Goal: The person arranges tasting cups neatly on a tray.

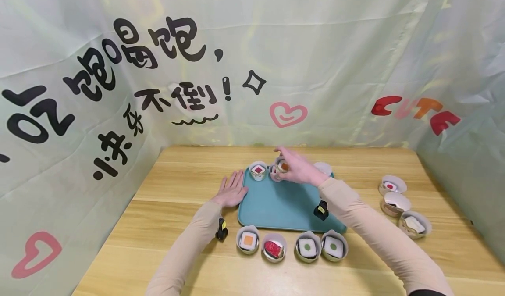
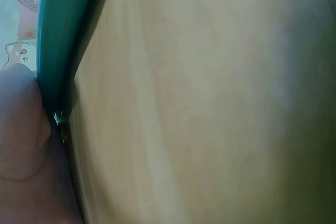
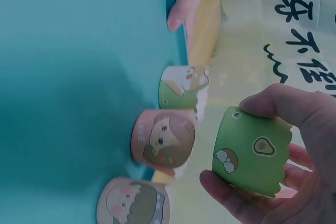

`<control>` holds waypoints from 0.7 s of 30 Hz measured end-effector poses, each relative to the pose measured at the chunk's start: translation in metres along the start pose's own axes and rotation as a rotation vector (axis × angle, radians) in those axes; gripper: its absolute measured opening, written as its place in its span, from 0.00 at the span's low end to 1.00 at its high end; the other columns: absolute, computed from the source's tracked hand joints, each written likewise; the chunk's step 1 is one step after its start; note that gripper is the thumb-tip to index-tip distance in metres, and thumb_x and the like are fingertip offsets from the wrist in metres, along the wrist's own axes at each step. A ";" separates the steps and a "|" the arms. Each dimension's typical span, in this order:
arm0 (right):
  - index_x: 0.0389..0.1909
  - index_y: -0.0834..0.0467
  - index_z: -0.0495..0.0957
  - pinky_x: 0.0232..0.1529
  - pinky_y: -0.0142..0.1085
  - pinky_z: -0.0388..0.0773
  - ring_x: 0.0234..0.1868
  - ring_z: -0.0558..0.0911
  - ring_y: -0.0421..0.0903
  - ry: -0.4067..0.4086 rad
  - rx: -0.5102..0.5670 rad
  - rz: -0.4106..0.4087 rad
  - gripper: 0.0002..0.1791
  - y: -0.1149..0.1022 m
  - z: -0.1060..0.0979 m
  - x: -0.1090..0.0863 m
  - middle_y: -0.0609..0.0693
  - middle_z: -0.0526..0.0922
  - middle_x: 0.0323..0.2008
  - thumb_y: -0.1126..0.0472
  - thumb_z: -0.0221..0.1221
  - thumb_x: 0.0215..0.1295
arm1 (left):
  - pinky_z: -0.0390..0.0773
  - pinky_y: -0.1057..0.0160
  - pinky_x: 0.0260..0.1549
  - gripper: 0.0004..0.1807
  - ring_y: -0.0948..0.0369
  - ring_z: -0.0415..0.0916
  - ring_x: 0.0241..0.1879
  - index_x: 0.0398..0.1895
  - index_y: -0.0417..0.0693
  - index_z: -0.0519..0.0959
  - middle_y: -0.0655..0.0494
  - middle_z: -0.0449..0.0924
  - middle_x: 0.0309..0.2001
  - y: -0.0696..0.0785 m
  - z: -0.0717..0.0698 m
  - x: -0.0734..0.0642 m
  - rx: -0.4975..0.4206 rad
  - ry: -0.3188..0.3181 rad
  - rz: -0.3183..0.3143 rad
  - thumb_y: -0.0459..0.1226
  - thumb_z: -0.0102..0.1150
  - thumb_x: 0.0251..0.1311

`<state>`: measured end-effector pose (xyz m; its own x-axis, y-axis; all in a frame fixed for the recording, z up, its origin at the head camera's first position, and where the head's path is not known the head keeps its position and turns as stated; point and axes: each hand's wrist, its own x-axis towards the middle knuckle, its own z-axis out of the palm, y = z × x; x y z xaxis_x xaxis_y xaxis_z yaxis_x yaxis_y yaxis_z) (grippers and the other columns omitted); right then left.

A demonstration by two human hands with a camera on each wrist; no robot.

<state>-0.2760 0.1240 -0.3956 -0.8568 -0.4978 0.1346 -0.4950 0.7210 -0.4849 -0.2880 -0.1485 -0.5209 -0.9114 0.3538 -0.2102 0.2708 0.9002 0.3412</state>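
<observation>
My right hand (image 1: 298,168) pinches a green paper cup (image 3: 252,150) printed with an avocado, and a white piece with an orange centre (image 1: 282,165) shows inside it. The cup is raised over the far edge of the blue tray (image 1: 276,208). Along that edge stand a dog-print cup (image 3: 184,85) with a red-centred piece, a pink cup (image 3: 167,139) partly behind the held one, and a pale cup (image 1: 323,169) overlapped by my right wrist. My left hand (image 1: 231,193) lies with straight fingers at the tray's left side, its thumb at the rim.
Several filled cups (image 1: 247,240) line the table (image 1: 177,226) in front of the tray, one with a red-topped piece (image 1: 273,249). Three more cups (image 1: 395,204) stand to the right. Printed cloth (image 1: 315,68) hangs behind and at both sides.
</observation>
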 end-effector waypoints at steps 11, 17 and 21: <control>0.70 0.63 0.62 0.57 0.50 0.81 0.58 0.80 0.56 -0.068 0.033 -0.091 0.40 -0.009 0.016 0.004 0.61 0.80 0.58 0.63 0.70 0.59 | 0.28 0.46 0.79 0.37 0.55 0.25 0.83 0.82 0.49 0.32 0.57 0.27 0.83 0.001 0.000 0.000 0.005 -0.005 -0.009 0.54 0.22 0.78; 0.68 0.64 0.63 0.60 0.51 0.79 0.60 0.79 0.57 -0.116 0.035 -0.109 0.38 -0.014 0.023 0.009 0.64 0.77 0.62 0.65 0.70 0.59 | 0.27 0.46 0.79 0.37 0.55 0.25 0.83 0.82 0.48 0.32 0.56 0.27 0.83 0.003 -0.002 -0.002 -0.001 -0.013 -0.014 0.54 0.22 0.78; 0.68 0.64 0.64 0.61 0.51 0.78 0.61 0.79 0.56 -0.136 0.023 -0.110 0.38 -0.018 0.029 0.012 0.62 0.78 0.62 0.65 0.70 0.59 | 0.26 0.46 0.79 0.37 0.55 0.25 0.83 0.82 0.48 0.32 0.55 0.27 0.83 0.004 -0.002 -0.003 0.002 -0.008 -0.014 0.53 0.22 0.78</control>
<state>-0.2738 0.0911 -0.4103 -0.7694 -0.6348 0.0707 -0.5801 0.6481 -0.4934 -0.2848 -0.1466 -0.5171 -0.9127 0.3430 -0.2220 0.2584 0.9055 0.3365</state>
